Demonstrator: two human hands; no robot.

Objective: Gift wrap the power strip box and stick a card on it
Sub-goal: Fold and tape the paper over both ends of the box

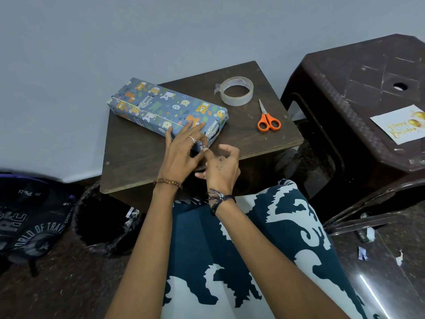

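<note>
Wrapped box (167, 109) lying long-axis up-left across the counter (241, 134), near end under flat left hand (181, 153); right hand (220, 164) pinching there, contents unclear.

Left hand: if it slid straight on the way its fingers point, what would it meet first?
The left hand already lies on the wrapped box; beyond it, probably the tape roll, though depth is unclear.

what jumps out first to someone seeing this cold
The gift-wrapped box lies on the small dark table, the left hand pressing its near end and the right hand beside it. Orange scissors and a tape roll sit right of it.
</note>
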